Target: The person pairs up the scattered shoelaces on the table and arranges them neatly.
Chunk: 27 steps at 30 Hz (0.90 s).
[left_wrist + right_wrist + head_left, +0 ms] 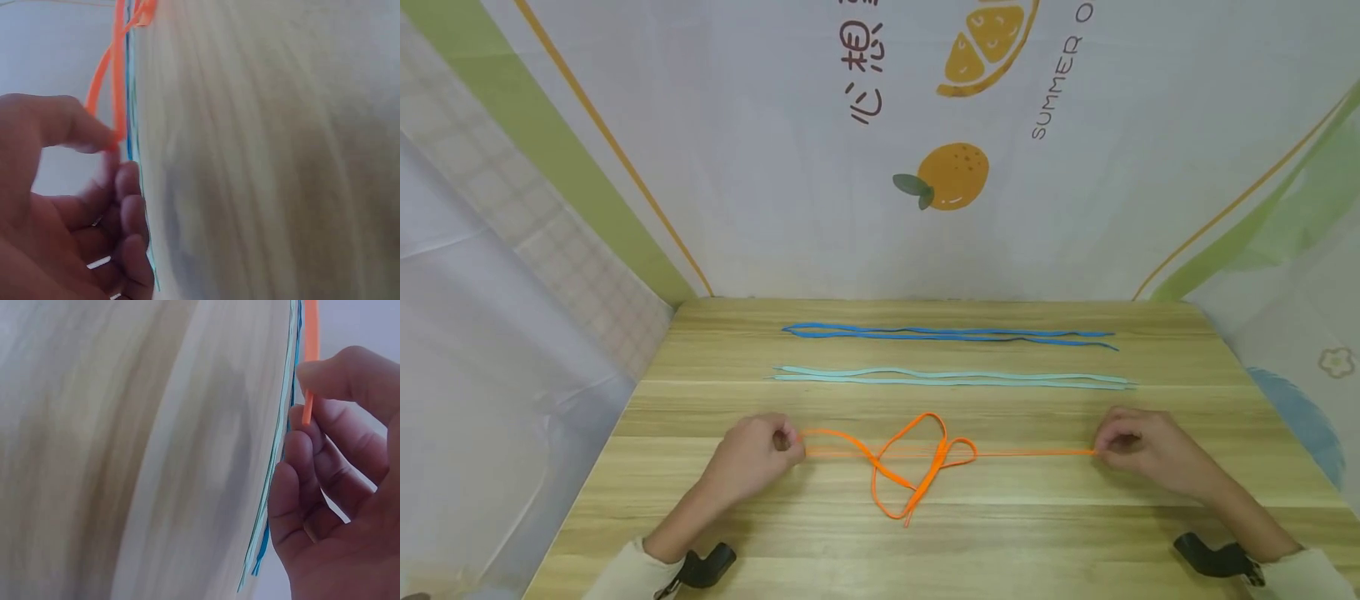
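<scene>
An orange shoelace [938, 467] has a stretch drawn straight between the two hands, while the rest lies in loose loops on the tabletop. At the left, the left hand [758, 450] pinches the lace between thumb and index finger; the left wrist view shows two orange strands [117, 75] meeting at that pinch. On the other side, the right hand [1142, 450] pinches one end, and a short orange tip [307, 409] sticks out below the thumb. Beyond the hands lie a light teal shoelace [955, 380] and a blue shoelace [925, 335], each laid out lengthwise in two strands.
The wooden table [1015, 542] meets a white cloth [775, 208] printed with oranges at its back edge. Cloth also hangs along both sides. A black wrist-worn piece [706, 567] sits by the left sleeve and another [1213, 558] by the right sleeve.
</scene>
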### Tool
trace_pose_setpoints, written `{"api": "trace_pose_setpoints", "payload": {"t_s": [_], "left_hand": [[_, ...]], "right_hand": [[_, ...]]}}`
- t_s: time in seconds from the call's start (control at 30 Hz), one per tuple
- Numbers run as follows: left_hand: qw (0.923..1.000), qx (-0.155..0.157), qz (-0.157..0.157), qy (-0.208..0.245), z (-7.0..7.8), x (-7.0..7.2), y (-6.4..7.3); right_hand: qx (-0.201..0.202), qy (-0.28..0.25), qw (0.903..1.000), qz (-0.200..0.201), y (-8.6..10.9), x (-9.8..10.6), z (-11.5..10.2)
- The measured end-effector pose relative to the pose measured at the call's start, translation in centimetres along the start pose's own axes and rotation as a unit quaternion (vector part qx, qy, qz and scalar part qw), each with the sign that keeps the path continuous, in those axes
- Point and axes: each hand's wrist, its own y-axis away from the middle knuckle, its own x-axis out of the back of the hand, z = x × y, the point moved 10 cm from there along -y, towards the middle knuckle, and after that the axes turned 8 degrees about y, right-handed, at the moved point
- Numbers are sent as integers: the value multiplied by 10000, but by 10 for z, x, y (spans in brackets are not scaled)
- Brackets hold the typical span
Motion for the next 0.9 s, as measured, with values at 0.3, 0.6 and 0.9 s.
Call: {"api": "trace_pose_setpoints", "payload": {"t_s": [0.3, 0.6, 0.9], "left_hand": [[9948, 102, -531, -866, 8, -10, -1], [9768, -1656, -774, -1113, 66, -31, -21], [9270, -2985, -2019, -1039, 105, -82, -31]], "right_hand": [[299, 227, 9992, -115, -2, -10, -7], [327, 169, 9992, -178, 6, -14, -10], [331, -21, 9992, -232, 8, -17, -17]]}}
